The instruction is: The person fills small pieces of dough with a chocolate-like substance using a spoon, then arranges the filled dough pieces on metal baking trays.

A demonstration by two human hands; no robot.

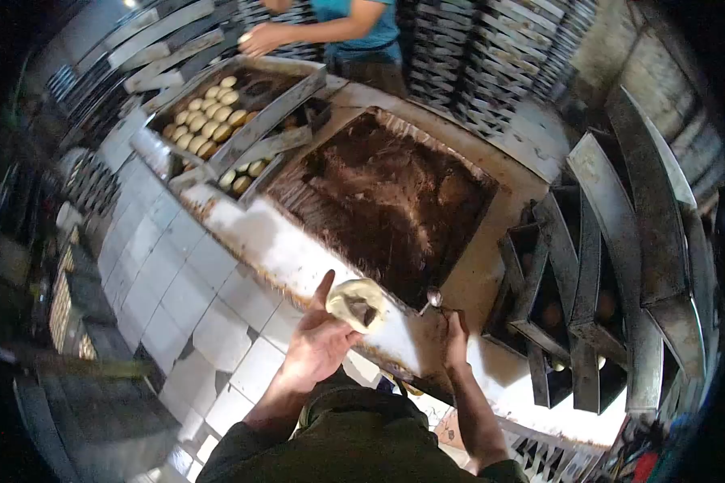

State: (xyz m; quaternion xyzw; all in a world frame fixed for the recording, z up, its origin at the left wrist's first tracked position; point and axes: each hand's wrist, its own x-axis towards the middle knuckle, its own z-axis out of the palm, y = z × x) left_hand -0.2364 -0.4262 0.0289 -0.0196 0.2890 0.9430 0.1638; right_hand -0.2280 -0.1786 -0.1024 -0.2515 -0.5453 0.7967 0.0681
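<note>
My left hand (318, 346) holds a flat round of pale dough (358, 306) on its palm and fingers, with the thumb up along its left side. A dab of dark filling lies in the middle of the dough. To the right, my right hand (457, 338) is closed around a small metal spoon (433, 299), whose bowl shows at the near corner of the filling. Just beyond both hands spreads a wide shallow layer of dark brown filling (379, 201) in a tray.
A metal tray (286, 105) with rows of dough balls (209, 113) stands at the far left, above a second tray. Behind it, another person's hand (266, 39) reaches over. Metal trays (616, 233) are stacked on the right. White floor tiles (177, 274) lie left.
</note>
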